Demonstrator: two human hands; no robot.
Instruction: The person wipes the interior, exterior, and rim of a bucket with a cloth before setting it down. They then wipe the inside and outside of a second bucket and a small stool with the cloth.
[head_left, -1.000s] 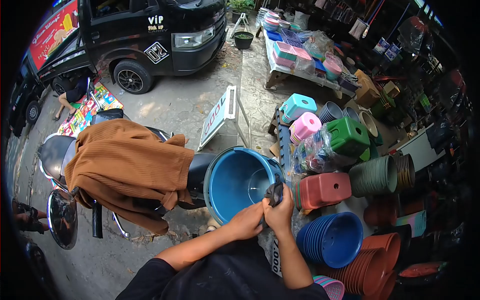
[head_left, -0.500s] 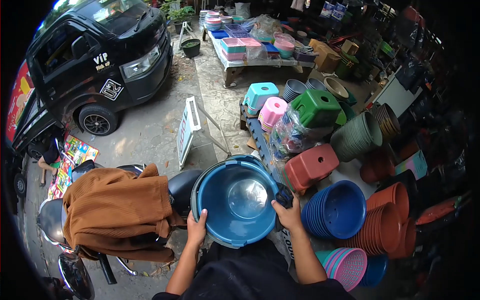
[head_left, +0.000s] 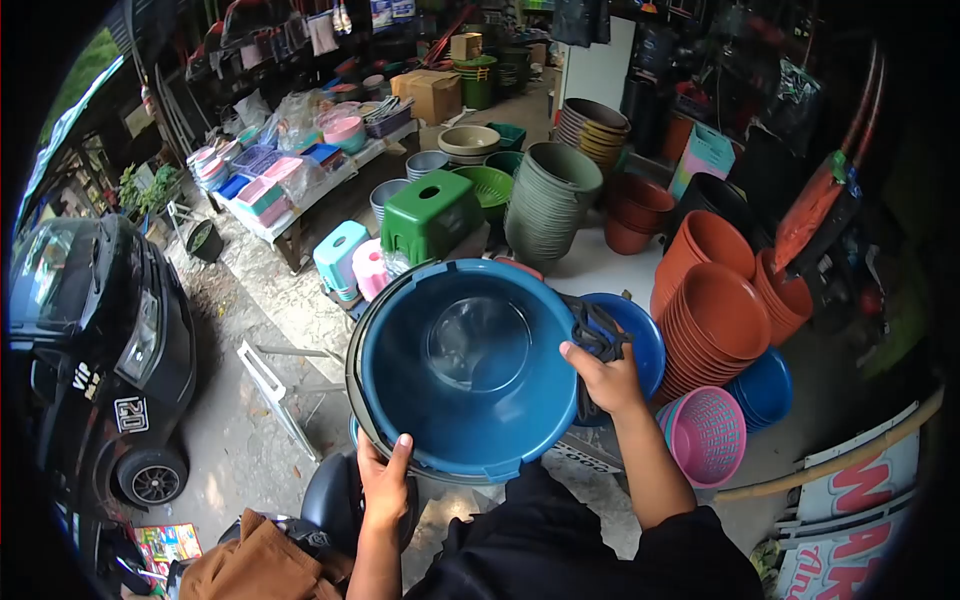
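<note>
gray ground (head_left: 228,450) shows on the left of the view, and a dark shop full of plastic things fills the top and right. a big round blue tub (head_left: 470,370) is held up in front of the person's body, tipped so we can see down into it. it sits between the 2 hands. a dark green rim (head_left: 354,350) peeks out from under its left side.

the left hand (head_left: 385,482) pinches the near left edge, with its thumb up on the rim and its fingers mostly hidden below. the right hand (head_left: 606,378) grips the right edge, thumb on the rim. black bunched cloth (head_left: 598,334) is at that hand, over its fingers, so i cannot tell just how they bend.

near the tub, past its far edge, are a green stool (head_left: 432,215) and a tall stack of gray-green pots (head_left: 552,205). a blue pot (head_left: 640,345) is behind the right hand. orange pots (head_left: 712,320) and a pink basket (head_left: 706,435) are more to the right. a black seat (head_left: 328,498) and brown cloth (head_left: 265,562) are low on the left. farther off are 1 black truck (head_left: 100,400) and a table (head_left: 352,176) with many small bins.
</note>
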